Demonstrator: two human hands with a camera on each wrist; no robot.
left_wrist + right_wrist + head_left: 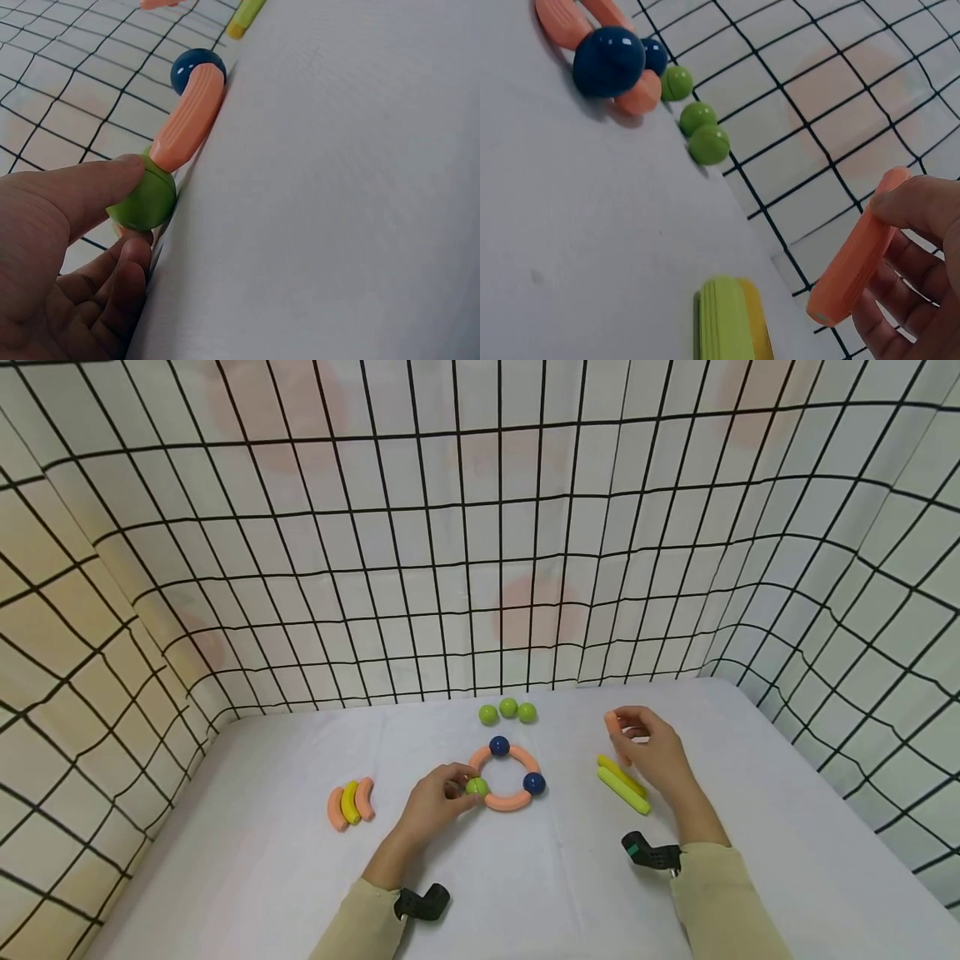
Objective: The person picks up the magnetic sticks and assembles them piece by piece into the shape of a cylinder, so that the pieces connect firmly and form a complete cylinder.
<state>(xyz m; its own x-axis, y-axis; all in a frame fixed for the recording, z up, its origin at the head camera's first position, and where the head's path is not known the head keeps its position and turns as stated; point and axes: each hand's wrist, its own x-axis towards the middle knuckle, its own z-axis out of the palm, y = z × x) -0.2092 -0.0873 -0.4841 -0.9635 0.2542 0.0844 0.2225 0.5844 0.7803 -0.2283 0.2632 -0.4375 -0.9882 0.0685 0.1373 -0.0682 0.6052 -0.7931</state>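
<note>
On the white table a ring is made up of three curved orange pieces [508,802], two dark blue balls [534,783] and a green ball [477,787]. My left hand [435,799] pinches that green ball between thumb and fingers, at the ring's left side. In the left wrist view, a curved orange piece [191,116] meets the green ball [154,196] at one end and a blue ball at the other. To the right, my right hand [658,758] holds an orange stick [855,255] by its upper part, raised over the table.
Beside the right hand lie a yellow stick [633,783] and a lime-green stick [624,792]. Behind the ring sit three green balls [508,707]. At left are two curved orange pieces [337,810] and a curved yellow one [350,803]. Black netting [427,560] borders the table's back and sides.
</note>
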